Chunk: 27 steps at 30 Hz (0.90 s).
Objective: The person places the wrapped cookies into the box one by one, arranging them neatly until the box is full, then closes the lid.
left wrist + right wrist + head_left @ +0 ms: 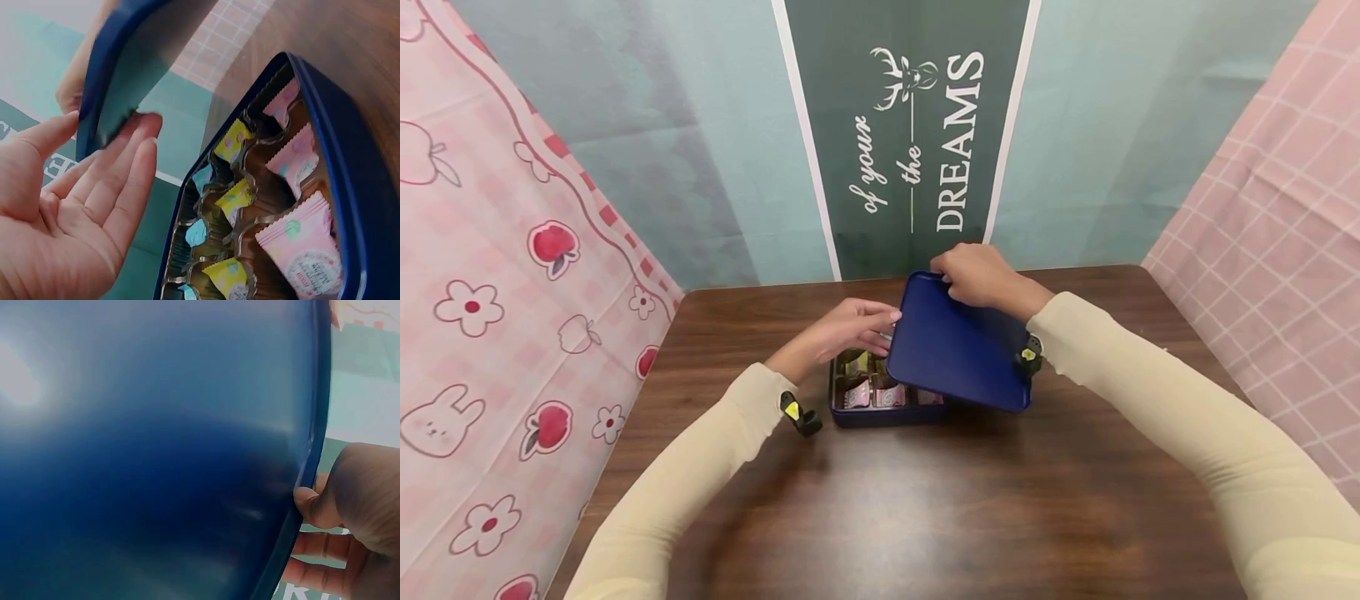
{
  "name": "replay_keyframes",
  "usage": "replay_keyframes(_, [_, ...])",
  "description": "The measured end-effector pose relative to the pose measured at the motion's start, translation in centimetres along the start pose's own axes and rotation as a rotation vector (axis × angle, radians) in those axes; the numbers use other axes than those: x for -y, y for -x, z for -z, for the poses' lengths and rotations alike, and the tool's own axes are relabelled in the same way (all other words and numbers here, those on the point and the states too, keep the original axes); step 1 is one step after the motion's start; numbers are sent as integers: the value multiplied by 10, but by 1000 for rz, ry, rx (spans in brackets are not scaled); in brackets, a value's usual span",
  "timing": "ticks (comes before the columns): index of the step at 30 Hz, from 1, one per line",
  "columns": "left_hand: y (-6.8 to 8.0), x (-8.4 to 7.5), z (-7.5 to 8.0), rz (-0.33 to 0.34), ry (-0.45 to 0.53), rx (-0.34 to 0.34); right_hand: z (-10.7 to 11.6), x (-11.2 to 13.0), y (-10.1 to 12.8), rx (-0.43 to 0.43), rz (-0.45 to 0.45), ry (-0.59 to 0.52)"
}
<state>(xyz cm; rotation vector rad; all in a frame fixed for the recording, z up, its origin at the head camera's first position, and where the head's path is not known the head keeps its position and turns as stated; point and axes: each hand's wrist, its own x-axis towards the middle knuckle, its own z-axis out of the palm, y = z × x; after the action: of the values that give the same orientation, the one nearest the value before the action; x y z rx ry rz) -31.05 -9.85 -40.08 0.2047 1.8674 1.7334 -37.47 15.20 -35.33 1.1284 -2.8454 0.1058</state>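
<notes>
Wrapped sweets (pixel 880 393) in blue tin (pixel 880 415)

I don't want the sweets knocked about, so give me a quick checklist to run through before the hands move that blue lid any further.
1. Right hand grips the blue lid at its far edge, thumb curled over the rim: ok.
2. Left hand steadies the lid, straight fingers touching its near-left edge: ok.
3. Lid clear of the blue tin: it is tilted and still covers the tin's right part; whether it touches there: cannot tell.
4. Wrapped sweets seated in their tray pockets: ok in the visible part.
5. Tin flat on the wooden table: ok.
</notes>
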Motion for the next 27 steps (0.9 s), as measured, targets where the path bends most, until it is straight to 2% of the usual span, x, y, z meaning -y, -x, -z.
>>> replay_keyframes(3, [4, 0, -3, 10, -22, 0, 0, 3, -3, -6, 11, -1])
replay_keyframes(7, [9, 0, -2, -15, -12, -26, 2, 4, -6, -28, -6, -43])
replay_keyframes(16, [20, 1, 18, -75, -21, -86, 6, -7, -1, -83, -58, -311])
replay_keyframes(19, [23, 0, 23, -90, 1, -114, 2, -21, 7, -122, -121, -387])
replay_keyframes(23, [28, -2, 33, -105, 32, -166, -6, -40, 23, -135, -272, -530])
replay_keyframes(25, [31, -2, 38, -111, 48, -189, -10, -47, 30, -107, -325, -633])
replay_keyframes(27, [34, -3, 42, -116, 64, -204, -13, -50, 37, -39, -363, -776])
